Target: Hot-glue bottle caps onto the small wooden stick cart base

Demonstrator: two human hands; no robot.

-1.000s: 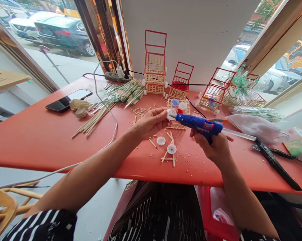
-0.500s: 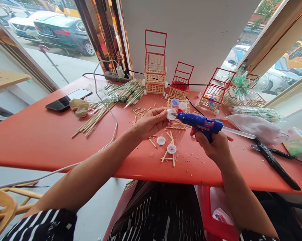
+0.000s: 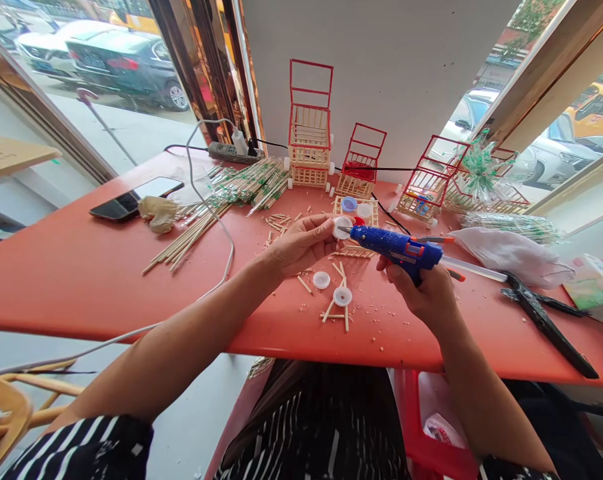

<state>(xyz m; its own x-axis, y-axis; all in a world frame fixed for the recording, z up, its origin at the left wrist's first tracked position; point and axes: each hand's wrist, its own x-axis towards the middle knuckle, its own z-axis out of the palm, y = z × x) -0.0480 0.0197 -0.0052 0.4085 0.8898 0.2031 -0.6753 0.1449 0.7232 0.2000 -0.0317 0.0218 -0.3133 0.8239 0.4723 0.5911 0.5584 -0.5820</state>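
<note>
Between the thumb and fingers of my left hand (image 3: 304, 245) is a white bottle cap (image 3: 341, 228), its hollow side facing the glue gun. My right hand (image 3: 424, 290) grips a blue glue gun (image 3: 394, 248) by its handle, and a clear glue stick (image 3: 474, 268) juts from the back. The nozzle tip is at the cap's inside; whether it touches I cannot tell. Below lie another white cap (image 3: 321, 280) and a cap with a brown spot (image 3: 342, 297), the latter resting on crossed wooden sticks (image 3: 335, 317). Partly behind my hands sits a small stick basket (image 3: 376, 210) with a blue cap (image 3: 348, 204).
Miniature stick carts (image 3: 310, 127) with red handles stand along the wall. Bundled skewers (image 3: 246, 187), a phone (image 3: 159, 187) and a power strip (image 3: 234, 153) are at the left. Black-handled cutters (image 3: 549, 327) and a white bag (image 3: 514, 257) lie right. A white cable (image 3: 230, 257) crosses the table (image 3: 81, 280).
The glue gun has shifted very slightly left, its nozzle still at the cap. My left hand and the cap stay practically where they were.
</note>
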